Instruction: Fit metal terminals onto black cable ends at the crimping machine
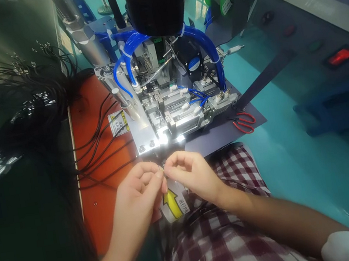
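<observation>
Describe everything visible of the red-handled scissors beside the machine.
The scissors have two red, plastic-looking loop handles and short dark blades, apparently closed. They lie flat on the dark mat right of the metal fixture, handles rightward, blade tips near the fixture's base. Neither the left hand nor the right hand, both pinching a small metal piece, touches them.

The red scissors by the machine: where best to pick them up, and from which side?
By the red handle loops of the scissors, from the right and above. They lie flat on the dark mat, loops toward its open edge; the blades seem to point left at the machine base, which crowds that side.
</observation>
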### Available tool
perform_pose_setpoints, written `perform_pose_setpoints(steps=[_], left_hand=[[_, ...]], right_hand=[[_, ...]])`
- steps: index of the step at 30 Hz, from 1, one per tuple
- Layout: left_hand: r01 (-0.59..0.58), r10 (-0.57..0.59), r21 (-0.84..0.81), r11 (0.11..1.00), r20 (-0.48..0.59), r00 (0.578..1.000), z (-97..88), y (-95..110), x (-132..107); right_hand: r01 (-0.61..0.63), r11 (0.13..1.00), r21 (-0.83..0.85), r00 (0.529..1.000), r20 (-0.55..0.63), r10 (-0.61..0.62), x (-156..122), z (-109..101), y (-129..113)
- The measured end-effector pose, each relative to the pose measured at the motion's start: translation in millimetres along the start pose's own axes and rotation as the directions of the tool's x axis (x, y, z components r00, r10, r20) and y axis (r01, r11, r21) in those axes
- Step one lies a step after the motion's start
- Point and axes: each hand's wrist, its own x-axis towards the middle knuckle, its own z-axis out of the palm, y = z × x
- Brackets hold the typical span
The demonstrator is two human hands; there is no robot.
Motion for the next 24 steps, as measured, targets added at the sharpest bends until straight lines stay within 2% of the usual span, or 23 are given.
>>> perform_pose_setpoints(steps=[3, 6, 9, 12, 15, 20, 24], left_hand=[[-0.012, 0.012, 0.005, 1.000, -0.016, 1.000, 0.8, -0.1, -0.8], [0.024, -0.024, -0.002, 1.000, -0.006, 1.000, 0.7, -0.8, -2.0], [0.000, 0.000, -0.023, 1.000, 0.017, 1.000, -1.3, -1.8, -1.5], [-0.012, 0.015, -0.065, 0.998, 0.051, 0.999, -4.1, -2.6, -0.1], [0.039, -0.032, -0.080, 0.996, 0.086, 0.996, -5.8, -3.2, 0.6], [0.058, -0.054, -0.056, 0.997, 0.070, 0.996, -5.0, -2.0, -0.7], [0.070, -0.066, -0.060, 0.996, 0.076, 0.995, -4.4, 2.1, -1.5]], right_hand=[[-0.066, 0.994, 0.083, 0.998, 0.030, 0.064, -1.4, 0.4, -3.4], [-0.098, 0.981, 0.166, 0.994, 0.059, 0.089, -1.4, 0.3, -7.4], [-0.124, 0.974, 0.191, 0.991, 0.069, 0.112, -0.1, -0.9, -11.0], [-0.146, 0.975, 0.166, 0.986, 0.098, 0.131, 0.9, -3.0, -12.5], [-0.116, 0.984, 0.134, 0.989, 0.111, 0.101, 1.0, -5.0, -10.2], [-0.088, 0.995, 0.044, 0.989, 0.122, 0.083, 0.7, -10.0, -5.6], [0.001, 0.999, -0.043, 0.994, 0.111, 0.004, 0.5, -13.3, -4.6]])
